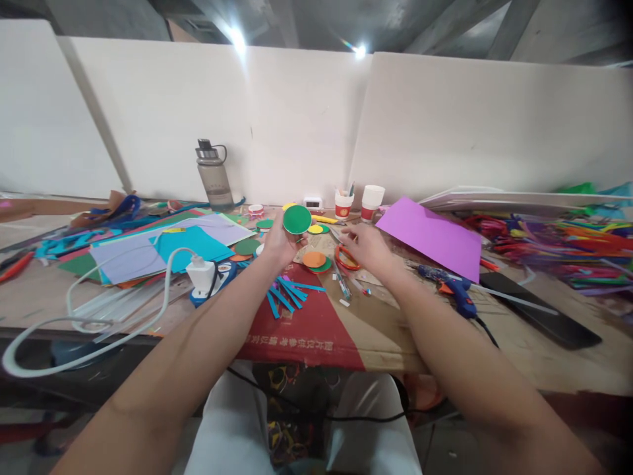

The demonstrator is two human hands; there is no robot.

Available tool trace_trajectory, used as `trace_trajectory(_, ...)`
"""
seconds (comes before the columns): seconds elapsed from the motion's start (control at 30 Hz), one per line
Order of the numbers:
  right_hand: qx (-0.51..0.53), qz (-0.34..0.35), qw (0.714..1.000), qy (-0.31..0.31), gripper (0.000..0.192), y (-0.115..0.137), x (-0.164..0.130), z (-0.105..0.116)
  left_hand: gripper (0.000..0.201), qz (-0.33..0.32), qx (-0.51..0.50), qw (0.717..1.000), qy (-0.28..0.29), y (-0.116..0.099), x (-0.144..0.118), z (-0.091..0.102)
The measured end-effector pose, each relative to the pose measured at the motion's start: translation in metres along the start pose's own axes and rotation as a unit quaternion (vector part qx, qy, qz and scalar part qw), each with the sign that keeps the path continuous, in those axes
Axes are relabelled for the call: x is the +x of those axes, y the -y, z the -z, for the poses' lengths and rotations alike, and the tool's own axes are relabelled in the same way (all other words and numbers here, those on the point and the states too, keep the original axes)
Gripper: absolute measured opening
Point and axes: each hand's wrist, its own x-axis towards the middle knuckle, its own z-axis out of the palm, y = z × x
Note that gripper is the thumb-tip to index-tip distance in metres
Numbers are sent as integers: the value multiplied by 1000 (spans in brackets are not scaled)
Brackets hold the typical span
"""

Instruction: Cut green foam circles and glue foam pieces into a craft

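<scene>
My left hand (281, 245) is closed round a green disc (297, 220) with a pale rim, its flat face turned toward me. How deep the piece is behind that face is hidden. Fingers bent, my right hand (366, 245) grips a pair of scissors (347, 258) with orange handles near the blades. An orange paper circle (314, 259) overlaps a green one on the table between my hands. Below them, blue paper strips (287, 295) lie fanned out. A yellow cutter knife (324, 220) rests just behind the hands.
Left are stacked coloured sheets (198, 247), a white plug with its cable (200, 274) and a water bottle (215, 178). Paper cups (372, 201) stand at the back. Right lie a purple sheet (435, 237), a glue gun (459, 293), a black phone-like slab (544, 313) and colourful strips (558, 244).
</scene>
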Motion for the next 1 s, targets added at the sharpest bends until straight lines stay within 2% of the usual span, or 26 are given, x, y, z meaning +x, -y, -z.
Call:
trace_trajectory(0.13, 39, -43, 995, -77, 25, -12, 4, 23, 48, -2, 12, 1000, -8, 0, 4, 3)
trace_trajectory(0.27, 28, -54, 995, -84, 25, -17, 1, 31, 51, 2, 30, 999, -13, 2, 9, 9)
trace_trajectory(0.33, -6, -71, 996, -59, 27, -17, -2, 29, 51, 12, 35, 999, -3, 4, 11, 11)
trace_trajectory(0.5, -128, -109, 983, 75, 29, -13, -9, 10, 48, 27, 55, 998, 17, 7, 12, 15)
trace_trajectory(0.6, -148, -112, 974, 129, 24, -9, -11, -6, 43, 10, 80, 995, 63, 6, 9, 16)
trace_trajectory(0.67, -159, -121, 969, 146, 21, -8, -9, -14, 41, -10, 96, 988, 118, 6, 6, 17)
trace_trajectory(0.73, -162, -134, 966, 152, 21, -7, -7, -18, 48, -36, 119, 978, 170, 5, 3, 17)
trace_trajectory(0.87, -129, -160, 968, 142, 33, -10, -3, -20, 67, -72, 166, 956, 229, 4, -3, 15)
trace_trajectory(1.0, -53, -182, 978, 90, 54, -21, -3, -16, 68, -64, 159, 954, 247, 3, -4, 14)
